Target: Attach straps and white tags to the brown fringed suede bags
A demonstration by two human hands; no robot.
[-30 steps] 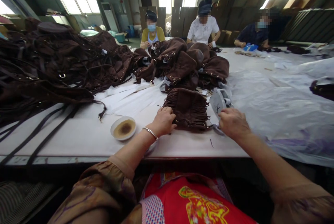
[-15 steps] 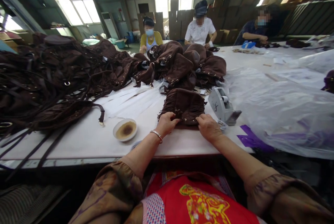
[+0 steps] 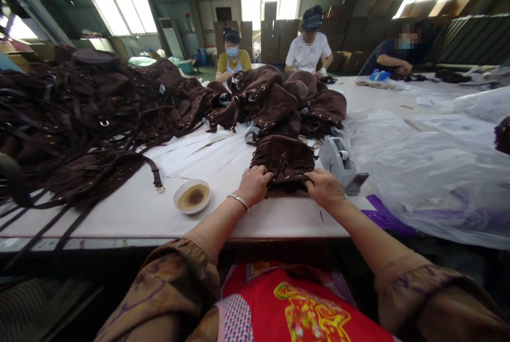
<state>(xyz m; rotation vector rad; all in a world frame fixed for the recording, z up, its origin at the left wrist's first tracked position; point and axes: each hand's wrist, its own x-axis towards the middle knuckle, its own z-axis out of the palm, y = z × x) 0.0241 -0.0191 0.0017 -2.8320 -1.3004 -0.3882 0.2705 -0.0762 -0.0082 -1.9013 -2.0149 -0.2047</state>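
Note:
A dark brown fringed bag (image 3: 292, 153) lies on the white table in front of me, with metal eyelets along its near edge and a tie hanging at its middle. My left hand (image 3: 255, 185) grips the bag's near left corner, fingers closed on the edge. At the near right corner my right hand (image 3: 324, 188) pinches the same edge between thumb and fingers. A grey tape dispenser (image 3: 338, 164) stands just right of the bag. Left of my left hand sits a white dish (image 3: 192, 197) holding a brownish liquid or paste with a dark centre.
Brown bags and straps form a large pile (image 3: 91, 103) on the left, and more bags (image 3: 274, 95) are heaped beyond my hands. Clear plastic sheeting (image 3: 430, 167) covers the right side, beside a purple strip (image 3: 388, 217). Several people work across the table (image 3: 279, 220).
The bag's near edge has been pulled straighter, and its tie now lies up over the front. My hands still hold both corners, having shifted slightly.

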